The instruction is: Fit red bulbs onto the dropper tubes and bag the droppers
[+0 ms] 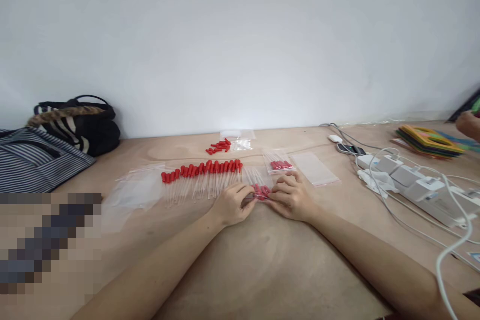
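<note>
Table: one bare wooden table, pale brown and matte, fills the near and middle scene.
Hands: two. The left hand and the right hand meet near the centre, fingertips pinched together on one small bundle of red-capped droppers that lies on the table between them.
Blurred patch: one pixelated block at the near left; its content cannot be told.
Dropper row: one long row of droppers, just left of the left hand; slim clear tubes with red rubber bulbs, too many and too close to count exactly.
Empty bags: a loose pile of clear plastic bags to the left; one flat zip bag right of the hands.
Filled bag: one clear filled bag with red bulbs inside, just beyond the right hand.
Loose caps: one small heap of red caps, farther off, beside another clear bag.
Cables: white chargers and cords at the right.
Far corners: one striped fabric bag far left; one stack of coloured boards far right, another person's hand beside it.
</note>
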The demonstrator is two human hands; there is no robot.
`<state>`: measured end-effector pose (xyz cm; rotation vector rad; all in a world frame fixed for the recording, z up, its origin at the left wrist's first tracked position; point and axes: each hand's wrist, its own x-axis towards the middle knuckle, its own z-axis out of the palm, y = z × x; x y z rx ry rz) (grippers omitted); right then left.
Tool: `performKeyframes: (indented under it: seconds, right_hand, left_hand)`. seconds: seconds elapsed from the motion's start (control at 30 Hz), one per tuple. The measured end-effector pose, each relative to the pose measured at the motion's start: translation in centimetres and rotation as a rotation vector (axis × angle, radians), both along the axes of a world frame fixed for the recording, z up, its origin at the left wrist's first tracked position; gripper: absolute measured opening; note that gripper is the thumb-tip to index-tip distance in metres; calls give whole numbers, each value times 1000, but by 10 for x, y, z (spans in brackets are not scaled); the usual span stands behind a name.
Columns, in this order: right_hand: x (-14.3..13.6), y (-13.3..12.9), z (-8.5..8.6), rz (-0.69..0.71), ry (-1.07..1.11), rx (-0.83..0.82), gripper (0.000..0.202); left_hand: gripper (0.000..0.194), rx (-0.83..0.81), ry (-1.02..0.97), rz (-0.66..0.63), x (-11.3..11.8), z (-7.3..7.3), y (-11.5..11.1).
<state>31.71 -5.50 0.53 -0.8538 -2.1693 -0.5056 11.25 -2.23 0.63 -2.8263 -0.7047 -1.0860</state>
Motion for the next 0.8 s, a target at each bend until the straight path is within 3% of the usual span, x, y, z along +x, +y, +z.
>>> performKeyframes:
  seconds: [0.13,0.23,0.4,0.47,0.6,0.8]
  right_hand:
    - [-5,-4,-1,-54,77,-74,17]
    - [-12,-6,-4,-111,78,-98,10]
    - [-15,-7,-7,-150,106,-101,15]
    - [-15,-7,-6,-148,120,-116,15]
    - [-15,-7,-6,-141,108,-143,15]
    - [-16,-7,-7,-150,87,-126,15]
  left_hand:
    - [12,73,-39,-20,2,0,-1]
    - [16,145,-52,-21,2,-1,0]
    - [19,341,44,-108,-2,0,-2]
    - [19,386,98,-86,-3,0,-3]
    - [24,375,172,-3,0,0,-3]
    - [30,296,189,22,4,2,-3]
